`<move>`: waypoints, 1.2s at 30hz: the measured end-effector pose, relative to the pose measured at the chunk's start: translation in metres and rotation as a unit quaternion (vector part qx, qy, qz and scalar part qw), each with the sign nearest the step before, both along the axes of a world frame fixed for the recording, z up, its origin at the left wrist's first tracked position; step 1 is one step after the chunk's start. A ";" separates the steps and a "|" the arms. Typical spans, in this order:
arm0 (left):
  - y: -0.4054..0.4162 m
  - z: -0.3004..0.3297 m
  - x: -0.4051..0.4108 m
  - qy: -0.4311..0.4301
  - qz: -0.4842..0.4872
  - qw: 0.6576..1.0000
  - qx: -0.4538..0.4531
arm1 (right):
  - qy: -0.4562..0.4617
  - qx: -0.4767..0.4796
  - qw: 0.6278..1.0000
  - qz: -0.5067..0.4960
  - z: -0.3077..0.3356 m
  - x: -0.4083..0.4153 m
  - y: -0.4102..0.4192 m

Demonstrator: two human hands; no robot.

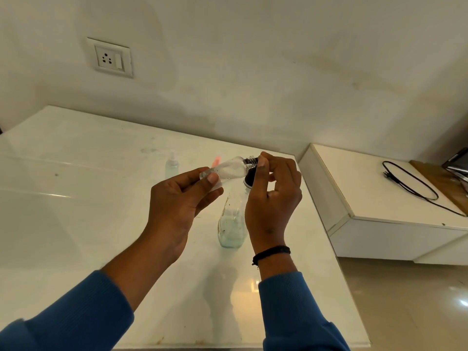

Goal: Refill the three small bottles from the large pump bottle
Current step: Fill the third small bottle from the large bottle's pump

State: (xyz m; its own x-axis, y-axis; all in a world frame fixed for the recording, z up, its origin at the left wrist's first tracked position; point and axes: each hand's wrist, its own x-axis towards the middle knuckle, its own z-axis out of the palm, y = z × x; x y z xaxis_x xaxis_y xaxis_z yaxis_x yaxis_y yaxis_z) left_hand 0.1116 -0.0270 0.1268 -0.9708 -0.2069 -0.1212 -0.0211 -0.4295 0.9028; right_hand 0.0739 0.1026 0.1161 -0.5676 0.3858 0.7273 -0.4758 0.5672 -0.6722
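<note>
One small bottle held up above the table, base pinched between thumb and fingers of the left hand. Lying almost level, long axis running left to right, threaded neck pointing right and slightly up, cap off. Tipped this way, probably, to bring the open mouth within reach of the right hand and near the pump head. Right fingertips pressed together at the neck, seemingly steadying the thread; whether anything small sits between them, cannot tell.

Directly below, standing upright on the table: the pump bottle, clear, with pale liquid low in its body, its dark pump top mostly hidden behind the right hand. Kept close under the small bottle, likely so that the spout can feed straight in.

Further back on the table, well apart: a second small bottle, upright, capped, bluish. Near it, a blurred pink shape, too indistinct to name.

Off to the right, a black cable on a lower white counter.
</note>
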 end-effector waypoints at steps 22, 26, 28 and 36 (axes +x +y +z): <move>0.000 0.000 -0.002 -0.010 0.003 1.000 0.009 | 0.016 0.011 1.000 -0.001 -0.003 -0.002 0.002; 0.000 0.000 -0.002 -0.016 0.003 1.000 0.023 | -0.001 0.015 1.000 -0.007 0.008 -0.001 0.000; 0.000 0.000 -0.002 -0.013 0.002 1.000 0.026 | -0.001 0.018 1.000 -0.011 0.008 0.000 0.000; -0.001 0.000 -0.002 -0.026 0.005 0.999 0.018 | 0.008 0.005 1.000 -0.009 0.002 -0.003 -0.002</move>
